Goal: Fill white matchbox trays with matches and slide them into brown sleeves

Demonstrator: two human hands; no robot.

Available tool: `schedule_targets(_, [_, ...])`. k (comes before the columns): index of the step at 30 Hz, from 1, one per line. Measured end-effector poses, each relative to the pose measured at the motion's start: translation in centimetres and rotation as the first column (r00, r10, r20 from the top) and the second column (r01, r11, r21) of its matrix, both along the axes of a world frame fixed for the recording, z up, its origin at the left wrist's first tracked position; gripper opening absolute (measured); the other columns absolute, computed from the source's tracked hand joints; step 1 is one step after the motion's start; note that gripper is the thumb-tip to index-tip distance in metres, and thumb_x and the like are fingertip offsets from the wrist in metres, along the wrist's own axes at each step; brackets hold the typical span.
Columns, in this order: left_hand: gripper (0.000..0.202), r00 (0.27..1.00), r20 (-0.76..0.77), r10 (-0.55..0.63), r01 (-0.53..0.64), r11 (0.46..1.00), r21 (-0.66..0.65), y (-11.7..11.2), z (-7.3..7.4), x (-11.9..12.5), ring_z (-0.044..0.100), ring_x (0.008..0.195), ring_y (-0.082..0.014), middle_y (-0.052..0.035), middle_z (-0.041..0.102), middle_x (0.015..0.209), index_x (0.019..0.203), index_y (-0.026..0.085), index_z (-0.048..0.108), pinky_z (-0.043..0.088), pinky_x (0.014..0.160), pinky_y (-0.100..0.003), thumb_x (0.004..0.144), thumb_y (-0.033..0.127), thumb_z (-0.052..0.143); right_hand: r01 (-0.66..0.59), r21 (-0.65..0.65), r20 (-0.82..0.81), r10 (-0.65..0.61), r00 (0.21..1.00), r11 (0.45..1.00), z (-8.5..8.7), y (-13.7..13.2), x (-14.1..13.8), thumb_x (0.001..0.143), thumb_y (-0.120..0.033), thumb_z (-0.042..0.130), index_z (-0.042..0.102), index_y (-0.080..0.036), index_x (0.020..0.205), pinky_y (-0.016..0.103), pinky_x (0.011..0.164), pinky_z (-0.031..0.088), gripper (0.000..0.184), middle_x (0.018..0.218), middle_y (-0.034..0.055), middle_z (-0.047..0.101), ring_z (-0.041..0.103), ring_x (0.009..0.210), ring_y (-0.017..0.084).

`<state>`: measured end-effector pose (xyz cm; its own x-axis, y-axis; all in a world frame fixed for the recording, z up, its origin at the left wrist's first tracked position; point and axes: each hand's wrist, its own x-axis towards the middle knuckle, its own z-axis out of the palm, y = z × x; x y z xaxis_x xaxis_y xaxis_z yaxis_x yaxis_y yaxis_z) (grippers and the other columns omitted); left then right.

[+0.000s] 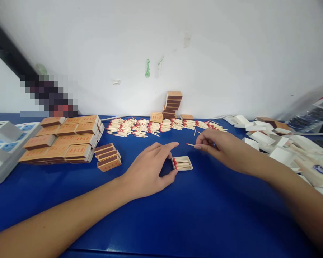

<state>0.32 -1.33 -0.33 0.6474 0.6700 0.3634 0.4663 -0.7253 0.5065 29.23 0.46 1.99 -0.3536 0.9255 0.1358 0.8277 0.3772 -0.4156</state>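
Note:
A small white matchbox tray (182, 168) with a layer of red-headed matches lies on the blue table. My left hand (148, 168) steadies the tray at its left end, thumb at the near corner and a finger at the far one, the index finger stretched out above. To the right of the tray, my right hand (218, 147) pinches a single match (190, 144) between thumb and fingertips, its red head pointing left. Beyond both hands, a long row of loose matches (140, 127) spreads along the wall, with a couple of stray ones near my right fingers.
Matchboxes (72, 138) are piled on the left, with several more boxes (107, 157) beside the pile. A leaning stack of boxes (173, 104) stands against the wall. Empty white trays (261, 138) and a plastic packet (312, 161) lie on the right. A plastic organiser (8, 157) sits far left.

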Motion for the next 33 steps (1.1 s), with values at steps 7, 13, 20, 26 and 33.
schedule_targets(7, [0.064,1.0,0.006,0.003,-0.003,1.0,-0.009,0.0,0.0,0.0,0.065,0.117,-0.0272,-0.0058,0.073,0.119,0.154,0.021,0.044,0.054,0.11,-0.049,0.096,0.023,0.07,-0.178,-0.021,-0.008,0.178,0.984,0.984,0.5,-2.6,-3.4,0.106,-0.038,0.056,0.067,-0.025,0.097,0.032,0.068,0.046,0.018,0.093,0.0051,0.071,0.064,0.075,0.019])
schedule_targets(13, [0.064,1.0,-0.002,0.004,-0.004,1.0,-0.029,0.0,0.2,0.1,0.065,0.119,-0.0279,-0.0054,0.073,0.119,0.154,0.023,0.044,0.054,0.11,-0.051,0.096,0.023,0.071,0.116,0.126,-0.013,-0.115,0.993,0.985,1.0,-0.2,-0.6,0.103,-0.048,0.057,0.07,-0.026,0.092,0.036,0.066,0.043,0.028,0.078,0.0046,0.07,0.061,0.069,0.022])
schedule_targets(20, [0.064,1.0,-0.005,0.002,-0.002,0.999,-0.035,0.0,0.1,0.0,0.064,0.12,-0.0278,-0.0057,0.072,0.12,0.155,0.023,0.043,0.054,0.11,-0.051,0.097,0.025,0.07,0.417,-0.023,0.119,-0.411,0.904,0.909,-0.8,3.1,2.5,0.093,-0.05,0.068,0.067,-0.024,0.077,0.036,0.062,0.043,0.031,0.081,0.0077,0.075,0.066,0.072,0.025])
schedule_targets(26, [0.064,1.0,0.01,-0.02,0.02,1.0,0.01,0.0,-0.1,0.1,0.064,0.116,-0.0269,-0.0049,0.073,0.117,0.154,0.021,0.043,0.054,0.109,-0.049,0.097,0.023,0.07,0.54,-0.002,0.109,-0.536,0.837,0.842,-1.4,3.6,0.3,0.096,-0.044,0.064,0.067,-0.023,0.073,0.033,0.06,0.04,0.031,0.076,0.0054,0.075,0.066,0.069,0.022])
schedule_targets(33, [0.064,1.0,0.011,-0.006,0.006,1.0,-0.005,0.1,-0.1,0.1,0.064,0.117,-0.0269,-0.0047,0.073,0.117,0.154,0.022,0.044,0.054,0.11,-0.049,0.096,0.025,0.072,0.549,0.08,0.1,-0.554,0.826,0.832,-1.6,4.1,-1.4,0.095,-0.049,0.067,0.07,-0.023,0.078,0.034,0.062,0.042,0.031,0.085,0.008,0.078,0.07,0.078,0.025])
